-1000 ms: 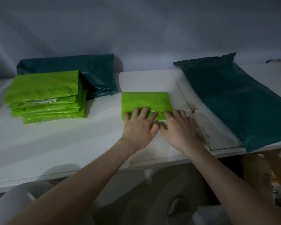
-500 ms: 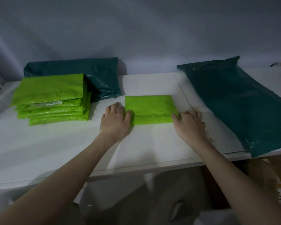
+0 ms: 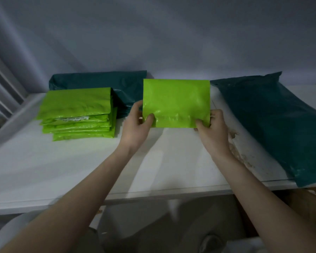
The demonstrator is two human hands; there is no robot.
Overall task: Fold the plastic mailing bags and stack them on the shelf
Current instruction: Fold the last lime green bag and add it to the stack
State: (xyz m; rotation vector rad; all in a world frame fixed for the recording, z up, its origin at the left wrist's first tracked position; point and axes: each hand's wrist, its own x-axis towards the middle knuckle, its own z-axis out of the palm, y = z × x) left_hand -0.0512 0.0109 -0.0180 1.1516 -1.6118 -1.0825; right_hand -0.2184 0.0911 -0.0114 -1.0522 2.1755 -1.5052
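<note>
**We hold up a green bag**

We pinch the folded green bag [image 3: 175, 101] at its two bottom corners, our left hand [image 3: 135, 128] on one and our right hand [image 3: 212, 130] on the other. It stands up above the white shelf [image 3: 62, 170]. The green stack [image 3: 77, 114] sits to the left.

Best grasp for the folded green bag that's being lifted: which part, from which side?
Grip the folded green bag at its two lower corners, coming from the near side, as the left hand and right hand do now. It stands nearly upright with its flat face towards the camera; thin and floppy, it would probably sag or unfold under one central pinch. Thumb in front, fingers behind each corner.
</note>
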